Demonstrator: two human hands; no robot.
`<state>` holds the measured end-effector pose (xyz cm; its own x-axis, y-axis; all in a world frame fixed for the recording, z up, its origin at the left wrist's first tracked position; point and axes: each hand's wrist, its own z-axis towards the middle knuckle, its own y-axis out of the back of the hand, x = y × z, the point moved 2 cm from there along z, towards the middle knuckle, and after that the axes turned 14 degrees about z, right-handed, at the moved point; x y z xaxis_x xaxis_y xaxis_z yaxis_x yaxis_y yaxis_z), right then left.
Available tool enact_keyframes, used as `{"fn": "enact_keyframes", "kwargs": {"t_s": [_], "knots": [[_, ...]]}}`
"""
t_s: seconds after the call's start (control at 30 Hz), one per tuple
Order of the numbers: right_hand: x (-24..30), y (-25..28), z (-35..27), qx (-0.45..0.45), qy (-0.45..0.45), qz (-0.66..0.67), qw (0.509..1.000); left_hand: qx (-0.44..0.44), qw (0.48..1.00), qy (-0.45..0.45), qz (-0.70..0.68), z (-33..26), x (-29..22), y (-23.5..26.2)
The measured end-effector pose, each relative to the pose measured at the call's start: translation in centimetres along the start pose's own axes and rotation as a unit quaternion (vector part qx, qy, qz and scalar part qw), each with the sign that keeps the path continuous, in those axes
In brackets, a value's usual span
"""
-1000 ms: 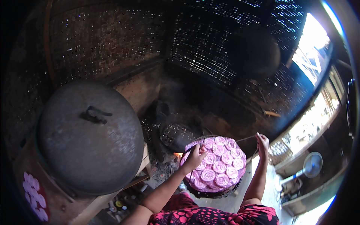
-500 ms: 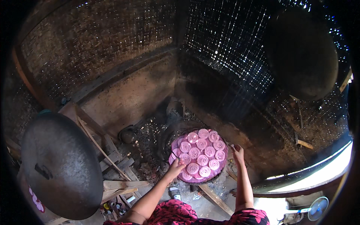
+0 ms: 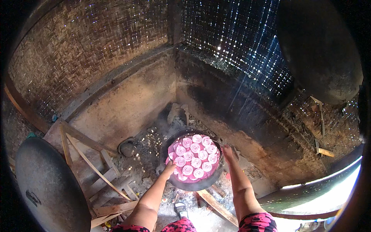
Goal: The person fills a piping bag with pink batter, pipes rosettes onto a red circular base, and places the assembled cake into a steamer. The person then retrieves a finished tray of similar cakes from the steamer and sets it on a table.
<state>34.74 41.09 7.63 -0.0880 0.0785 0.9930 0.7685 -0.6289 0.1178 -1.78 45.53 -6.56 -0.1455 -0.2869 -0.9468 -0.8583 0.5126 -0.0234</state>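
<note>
A round tray (image 3: 196,179) bears several pale pink, spiral-shaped noodle cakes (image 3: 202,154) on a darker pink base. The tray sits within the rim of a wide dark wok (image 3: 193,187) at the hearth. My left hand (image 3: 169,168) is closed at the tray's near left side, where a thin dark piece, perhaps a handle, shows above the fingers. At the far right of the tray, my right hand (image 3: 228,151) is closed by the edge; its exact hold is too small to make out. The tray hides the wok's inside.
A large domed dark lid (image 3: 52,181) stands at the left beside a wooden frame (image 3: 92,166). A small dark pot (image 3: 127,148) rests on the ashy ground. Under the wok's near side lies a firewood plank (image 3: 217,207). Another big dark round vessel (image 3: 320,54) hangs at upper right.
Both hands have brought the tray from above the hearth down into the wok, whose rim now shows around it. The view has shifted slightly, and the cakes look brighter.
</note>
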Motion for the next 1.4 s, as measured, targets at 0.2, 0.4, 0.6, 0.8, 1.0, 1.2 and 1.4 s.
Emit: {"fn": "enact_keyframes", "kwargs": {"t_s": [0.2,0.4,0.6,0.8,1.0,1.2,1.4], "knots": [[-6.6,-0.2,2.3,0.055,-0.006,-0.112,0.992,-0.058,0.997,-0.040,0.035,2.3,2.8,-0.3],[-9.1,-5.2,-1.0,0.192,0.078,-0.265,0.942,-0.036,0.987,-0.041,0.154,5.0,0.7,-5.2],[-16.4,-6.2,-10.0,0.306,0.021,-0.592,0.746,-0.037,0.928,-0.148,0.341,-1.0,0.2,-14.9],[-26.7,2.2,-22.4,0.355,-0.110,-0.540,0.755,0.136,0.935,-0.015,0.328,-20.6,17.4,-12.0],[-8.4,-12.5,-29.2,0.325,0.000,-0.370,0.870,0.231,0.778,-0.008,0.584,-41.6,31.3,1.8],[27.3,-39.1,-47.5,0.492,0.413,-0.001,0.767,-0.136,0.851,0.169,0.479,-57.9,35.8,7.7],[39.4,-50.8,-73.0,0.601,0.416,-0.168,0.662,-0.059,0.857,0.215,0.465,-66.2,40.0,2.3]]}}
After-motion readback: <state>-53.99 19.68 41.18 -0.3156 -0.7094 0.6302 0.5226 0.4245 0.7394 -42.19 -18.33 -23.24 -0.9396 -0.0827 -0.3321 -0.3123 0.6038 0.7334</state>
